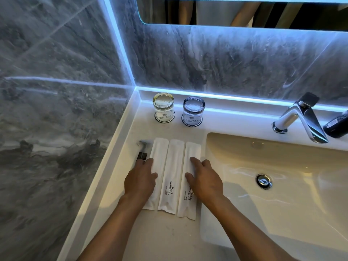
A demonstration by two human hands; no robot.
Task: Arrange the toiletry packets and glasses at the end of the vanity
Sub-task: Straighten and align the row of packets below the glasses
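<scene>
Three white toiletry packets lie side by side on the vanity top (165, 234), just left of the sink basin (282, 185). Risk: right packet (190, 204) sits nearest the basin rim; a sideways push from the right hand (204, 178) could tip it in. Uneven pressure could also skew the row. Right hand rests flat, fingers spread, on the right packet. Left hand (141, 178) rests flat on the left packet (159, 153), farthest from the basin; middle packet (172, 174) untouched. Neither hand grips anything. Two glasses (163, 105) (194, 109) stand on coasters behind the packets, off the basin's far-left corner.
</scene>
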